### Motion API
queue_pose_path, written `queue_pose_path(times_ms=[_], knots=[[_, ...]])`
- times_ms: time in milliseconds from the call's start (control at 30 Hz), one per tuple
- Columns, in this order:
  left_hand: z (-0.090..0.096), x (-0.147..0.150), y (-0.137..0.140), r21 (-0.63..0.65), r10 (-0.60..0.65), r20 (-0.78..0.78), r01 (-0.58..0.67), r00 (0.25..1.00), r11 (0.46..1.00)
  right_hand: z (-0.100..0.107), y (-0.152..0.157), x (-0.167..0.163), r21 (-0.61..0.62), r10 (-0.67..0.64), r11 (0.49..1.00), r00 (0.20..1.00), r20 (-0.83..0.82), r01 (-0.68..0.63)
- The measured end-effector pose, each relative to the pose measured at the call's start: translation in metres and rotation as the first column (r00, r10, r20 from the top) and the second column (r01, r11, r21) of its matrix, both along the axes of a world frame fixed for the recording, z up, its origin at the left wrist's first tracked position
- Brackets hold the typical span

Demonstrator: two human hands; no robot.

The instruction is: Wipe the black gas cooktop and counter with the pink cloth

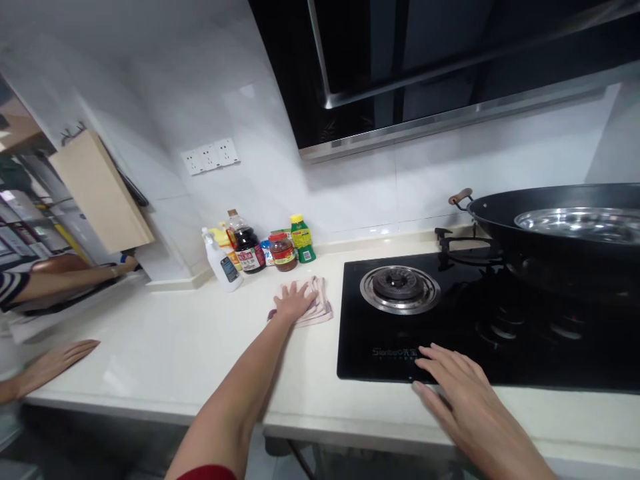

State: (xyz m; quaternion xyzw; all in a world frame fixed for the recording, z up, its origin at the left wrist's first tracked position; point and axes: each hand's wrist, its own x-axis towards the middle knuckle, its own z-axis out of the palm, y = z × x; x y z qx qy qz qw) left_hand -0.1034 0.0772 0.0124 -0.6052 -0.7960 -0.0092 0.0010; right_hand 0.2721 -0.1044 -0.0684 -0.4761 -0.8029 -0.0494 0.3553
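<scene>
My left hand (294, 303) lies flat with spread fingers on a folded pale pink cloth (321, 308), pressing it to the white countertop (210, 360). Over the front edge of the black glass gas stove (450, 363) is my right hand (457, 387), fingers stretched out and nothing in them. Whether its fingertips touch the glass I cannot tell. The left burner (399, 288) is bare, without a pot stand. Behind the cloth stand a red-lidded sauce jar (283, 253) and a green bottle with a yellow cap (302, 240).
A dark sauce bottle (249, 248) and a white spray bottle (221, 263) stand near the wall. On the stove's right sits a large wok (500, 217) holding a metal basin (585, 223). Another person's hand (63, 358) rests on the counter at left. The range hood (425, 120) hangs above.
</scene>
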Motion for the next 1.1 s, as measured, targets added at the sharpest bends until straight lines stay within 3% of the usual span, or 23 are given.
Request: queue_pose_path(times_ms=[200, 333, 567, 700, 767, 900, 1100], knots=[[-0.007, 0.047, -0.021, -0.005, -0.197, 0.02, 0.197, 0.98, 0.98, 0.002, -0.001, 0.002, -0.037, 0.0, 0.999, 1.0, 0.004, 0.0], [-0.005, 0.06, -0.046, -0.013, -0.273, 0.029, 0.273, 0.962, 0.962, 0.005, -0.001, 0.003, -0.073, 0.006, 0.997, 1.0, -0.013, -0.007], [0.002, 0.054, -0.127, -0.017, -0.401, 0.028, 0.401, 0.916, 0.916, 0.009, 0.0, 0.005, -0.111, 0.025, 0.993, 1.0, -0.007, -0.026], [0.002, 0.034, -0.183, -0.03, -0.49, 0.03, 0.491, 0.871, 0.871, 0.006, 0.001, 0.006, -0.124, 0.017, 0.992, 1.0, 0.006, -0.016], [0.001, 0.021, -0.198, -0.042, -0.53, 0.034, 0.531, 0.847, 0.846, 0.003, 0.002, 0.006, -0.13, 0.013, 0.992, 1.0, 0.014, -0.011], [0.001, -0.002, -0.185, -0.035, -0.452, 0.023, 0.453, 0.892, 0.891, 0.004, 0.001, 0.005, -0.128, 0.013, 0.992, 1.0, 0.014, -0.011], [-0.001, -0.002, -0.095, -0.01, -0.288, 0.018, 0.288, 0.957, 0.958, 0.011, -0.003, 0.001, -0.095, -0.002, 0.995, 1.0, 0.006, 0.002]])
